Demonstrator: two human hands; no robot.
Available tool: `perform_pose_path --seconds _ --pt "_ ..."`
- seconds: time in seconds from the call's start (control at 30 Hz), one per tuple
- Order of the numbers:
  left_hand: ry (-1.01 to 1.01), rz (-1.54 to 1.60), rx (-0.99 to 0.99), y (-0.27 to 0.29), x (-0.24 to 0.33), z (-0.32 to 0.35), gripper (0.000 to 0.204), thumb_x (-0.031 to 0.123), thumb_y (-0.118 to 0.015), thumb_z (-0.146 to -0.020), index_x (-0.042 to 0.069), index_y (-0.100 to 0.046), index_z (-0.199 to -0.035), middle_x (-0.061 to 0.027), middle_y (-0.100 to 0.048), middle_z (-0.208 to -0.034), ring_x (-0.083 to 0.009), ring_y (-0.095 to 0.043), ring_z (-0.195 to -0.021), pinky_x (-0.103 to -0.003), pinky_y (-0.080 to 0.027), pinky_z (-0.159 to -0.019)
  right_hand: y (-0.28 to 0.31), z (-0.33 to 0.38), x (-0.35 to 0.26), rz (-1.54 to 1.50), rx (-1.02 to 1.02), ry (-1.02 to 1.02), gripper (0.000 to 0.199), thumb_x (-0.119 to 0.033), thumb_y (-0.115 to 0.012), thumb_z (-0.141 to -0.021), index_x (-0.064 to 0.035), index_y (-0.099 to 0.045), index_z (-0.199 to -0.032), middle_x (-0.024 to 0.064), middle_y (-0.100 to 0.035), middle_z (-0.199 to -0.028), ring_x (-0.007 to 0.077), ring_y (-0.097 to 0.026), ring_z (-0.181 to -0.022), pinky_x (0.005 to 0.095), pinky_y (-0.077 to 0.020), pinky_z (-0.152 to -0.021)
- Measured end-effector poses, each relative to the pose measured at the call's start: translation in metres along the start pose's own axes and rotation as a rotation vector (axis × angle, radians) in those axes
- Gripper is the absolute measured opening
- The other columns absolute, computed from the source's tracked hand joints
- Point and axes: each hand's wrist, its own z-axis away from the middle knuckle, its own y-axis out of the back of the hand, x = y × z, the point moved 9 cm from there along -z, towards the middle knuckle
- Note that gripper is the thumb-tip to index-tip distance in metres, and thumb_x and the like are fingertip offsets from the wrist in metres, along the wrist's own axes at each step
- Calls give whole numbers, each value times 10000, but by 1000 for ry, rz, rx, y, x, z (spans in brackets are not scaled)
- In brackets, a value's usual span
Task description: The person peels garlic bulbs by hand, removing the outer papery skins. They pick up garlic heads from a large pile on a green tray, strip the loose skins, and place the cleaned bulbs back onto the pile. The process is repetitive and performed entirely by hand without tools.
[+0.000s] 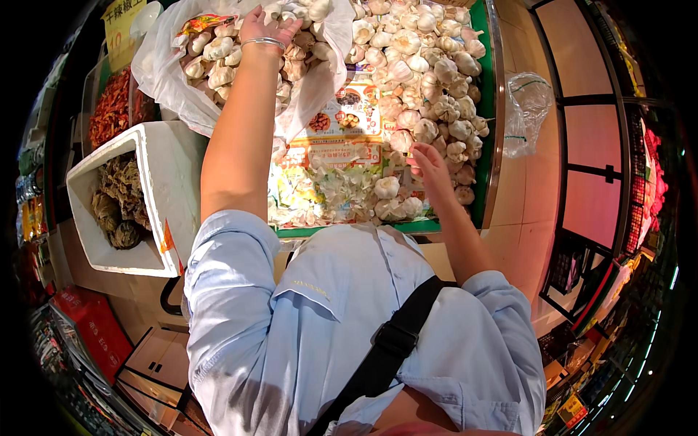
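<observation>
My left hand [269, 30], with a silver bangle at the wrist, reaches over a white plastic bag [156, 69] full of garlic bulbs [218, 49]. Its fingers are spread among the bulbs at the far side, and it appears to grip none. At the right, my right hand [432, 168] is at the near edge of a heap of loose garlic [425, 131]. Its fingers are curled together close to a garlic bulb [401, 140]; whether they hold anything is hidden. Dry garlic skins [342, 190] and several bulbs lie nearer my body.
A green-edged display bin [480, 207] lined with printed sheets carries the garlic. To the left stand a white foam box [182, 156] with dried brown bundles [120, 200] and a container of dried red chillies [110, 109]. A clear plastic bag [525, 112] lies right of the bin.
</observation>
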Motion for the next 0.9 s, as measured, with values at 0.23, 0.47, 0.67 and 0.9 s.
perform_pose_path --seconds 0.23,0.47,0.67,0.9 --pt "-39 -53 30 26 -18 21 404 211 -412 -815 12 -349 -1161 -196 -325 -1221 -349 -325 -1144 -530 -328 -899 31 -1 32 172 64 41 258 -213 -516 -807 -34 -522 -992 2 -516 -864 74 -479 -767 213 -400 -651" --pt "414 -1209 -355 60 -211 156 206 190 -575 -770 77 -567 -942 11 -578 -816 -64 -516 -720 -217 -410 -664 44 22 120 1140 -224 -112 427 -219 -611 -672 -45 -500 -1045 157 -558 -939 282 -531 -885 345 -418 -755" --pt "-291 -1989 -1092 31 -300 280 442 130 -595 -667 162 -501 -1097 -160 -383 -1193 -315 -422 -1032 -362 -361 -870 29 31 132 1041 -259 -94 542 -257 -645 -611 -49 -414 -1056 172 -545 -926 317 -538 -854 370 -427 -714" --pt "119 -1980 -863 72 -276 240 327 186 -574 -686 184 -514 -1008 -139 -410 -1150 -292 -492 -951 -348 -426 -767 73 28 121 738 56 -87 353 -259 -593 -668 -44 -491 -929 144 -566 -847 272 -554 -824 335 -424 -704"
